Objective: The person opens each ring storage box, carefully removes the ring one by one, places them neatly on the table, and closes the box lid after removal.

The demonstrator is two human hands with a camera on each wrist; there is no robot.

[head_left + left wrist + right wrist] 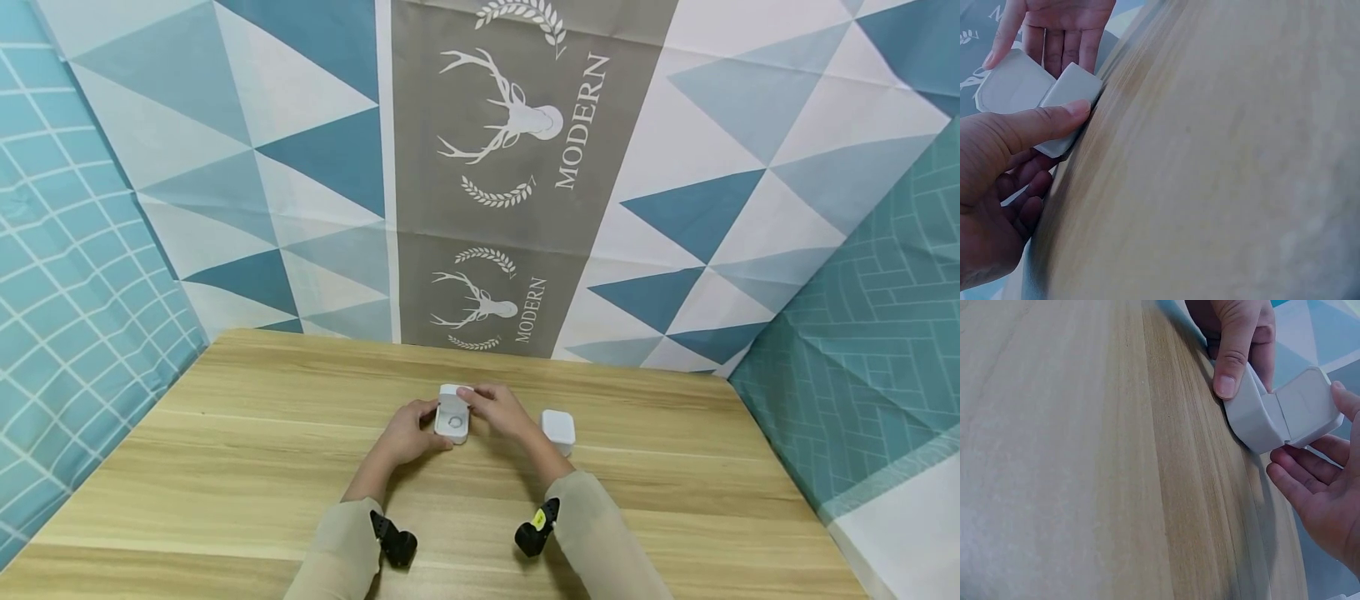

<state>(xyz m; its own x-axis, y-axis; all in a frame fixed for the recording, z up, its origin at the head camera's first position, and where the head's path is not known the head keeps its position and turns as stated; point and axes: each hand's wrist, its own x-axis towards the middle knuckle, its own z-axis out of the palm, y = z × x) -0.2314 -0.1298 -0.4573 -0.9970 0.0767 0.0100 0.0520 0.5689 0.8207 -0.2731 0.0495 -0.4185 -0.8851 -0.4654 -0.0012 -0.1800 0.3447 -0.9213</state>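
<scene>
A small white ring box (452,438) stands on the table with its lid (1309,407) raised. Inside it a silvery ring (455,422) shows in the head view; both wrist views hide it. My left hand (407,433) grips the lower part of the box from the left, its thumb (1054,124) along the front. From the right, my right hand (501,410) holds the lid, with the thumb at the lid's edge and the fingers behind it.
A second white box (558,428), closed, lies right of the right wrist. The wood-grain table (285,467) meets a patterned cloth backdrop (330,208) behind. Tile-print cloth hangs at both sides.
</scene>
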